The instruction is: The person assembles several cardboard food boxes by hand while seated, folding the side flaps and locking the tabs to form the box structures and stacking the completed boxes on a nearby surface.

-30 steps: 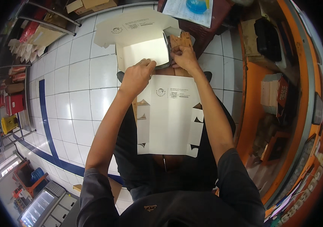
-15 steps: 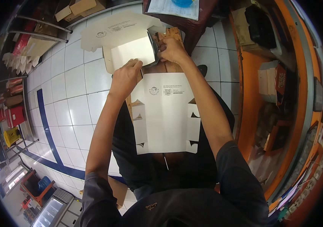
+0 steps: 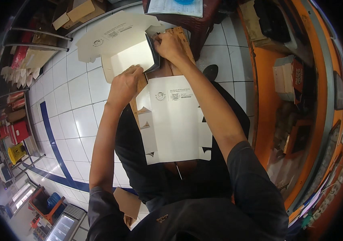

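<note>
Two hands, one white-lined box, one flat blank

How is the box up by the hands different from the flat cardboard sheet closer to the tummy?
The part-folded box has raised walls, but the cardboard sheet lies flat. The left hand and right hand are at the box, while neither is on the sheet. Both show pale surfaces with dark print.
</note>
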### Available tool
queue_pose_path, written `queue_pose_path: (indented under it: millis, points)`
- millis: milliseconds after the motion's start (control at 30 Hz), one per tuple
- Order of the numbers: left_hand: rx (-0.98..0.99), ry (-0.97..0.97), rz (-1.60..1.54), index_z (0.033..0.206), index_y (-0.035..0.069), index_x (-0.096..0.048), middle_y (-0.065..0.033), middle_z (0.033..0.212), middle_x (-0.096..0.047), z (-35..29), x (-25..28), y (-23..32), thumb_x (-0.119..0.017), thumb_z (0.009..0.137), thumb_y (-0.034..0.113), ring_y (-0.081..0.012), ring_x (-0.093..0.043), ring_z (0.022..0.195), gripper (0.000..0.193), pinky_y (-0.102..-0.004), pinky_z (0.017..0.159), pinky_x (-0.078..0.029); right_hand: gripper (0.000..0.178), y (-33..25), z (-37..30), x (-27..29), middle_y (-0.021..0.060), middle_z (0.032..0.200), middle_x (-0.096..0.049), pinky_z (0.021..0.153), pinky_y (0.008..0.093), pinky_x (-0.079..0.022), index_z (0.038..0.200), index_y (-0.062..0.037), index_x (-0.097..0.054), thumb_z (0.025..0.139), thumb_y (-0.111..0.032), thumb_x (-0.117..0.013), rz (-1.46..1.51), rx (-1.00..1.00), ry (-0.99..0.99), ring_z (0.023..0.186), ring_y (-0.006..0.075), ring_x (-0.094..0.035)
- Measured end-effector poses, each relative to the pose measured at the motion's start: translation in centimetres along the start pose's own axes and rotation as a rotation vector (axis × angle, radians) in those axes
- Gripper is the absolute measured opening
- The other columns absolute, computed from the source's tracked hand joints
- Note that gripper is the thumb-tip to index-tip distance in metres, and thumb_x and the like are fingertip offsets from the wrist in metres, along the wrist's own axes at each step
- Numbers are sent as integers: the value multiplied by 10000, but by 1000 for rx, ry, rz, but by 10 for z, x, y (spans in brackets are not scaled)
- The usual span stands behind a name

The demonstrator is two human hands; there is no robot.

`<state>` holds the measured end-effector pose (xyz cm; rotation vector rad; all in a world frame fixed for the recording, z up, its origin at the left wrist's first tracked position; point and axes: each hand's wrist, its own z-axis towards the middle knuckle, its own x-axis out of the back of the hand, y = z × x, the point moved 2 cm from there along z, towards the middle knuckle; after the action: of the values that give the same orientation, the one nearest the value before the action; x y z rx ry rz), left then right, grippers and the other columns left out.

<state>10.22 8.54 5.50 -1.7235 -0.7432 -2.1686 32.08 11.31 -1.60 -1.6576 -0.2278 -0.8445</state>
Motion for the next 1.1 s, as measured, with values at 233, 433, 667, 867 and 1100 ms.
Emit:
queue_pose_path:
  millis: [233, 433, 667, 867, 1100]
  points:
    - [42, -51, -18, 1003, 45, -538, -139, 1001, -694, -2, 3, -5, -592, 839, -43, -375, -699, 873, 193, -465, 706, -570, 246, -22, -11, 6, 236, 1033, -744, 915, 482, -567, 1045, -83, -796, 896, -248, -690, -49, -59, 2, 993, 417, -723]
    - [62, -140, 3, 999, 46, -524, -157, 958, -680, 7, 2, -3, -580, 866, -33, -389, -690, 837, 165, -476, 684, -557, 236, -3, -1, 1, 245, 1047, -741, 922, 485, -565, 1051, -68, -791, 898, -210, -681, -44, 7, 0, 1013, 420, -719]
    - [93, -129, 51, 983, 45, -516, -143, 987, -697, -3, -2, -5, -574, 860, -43, -383, -698, 842, 162, -469, 688, -567, 384, 0, -16, 0, 271, 1191, -704, 989, 455, -540, 1195, -69, -739, 816, -131, -723, 26, 107, -179, 1147, 410, -677]
    - [57, -138, 47, 996, 46, -532, -142, 1002, -701, -5, 0, -5, -574, 844, -53, -375, -701, 873, 186, -462, 699, -571, 424, 6, -19, 1, 251, 1249, -692, 1016, 452, -534, 1217, -35, -720, 807, -143, -732, 66, -55, -333, 1181, 404, -662]
    - [98, -184, -105, 972, 43, -563, -154, 989, -695, 1, 16, -2, -665, 911, 134, -394, -696, 895, 150, -472, 711, -551, 368, 2, -15, -1, 274, 1278, -670, 1037, 485, -516, 1204, -23, -721, 915, -235, -635, -3, -52, -147, 1210, 417, -645]
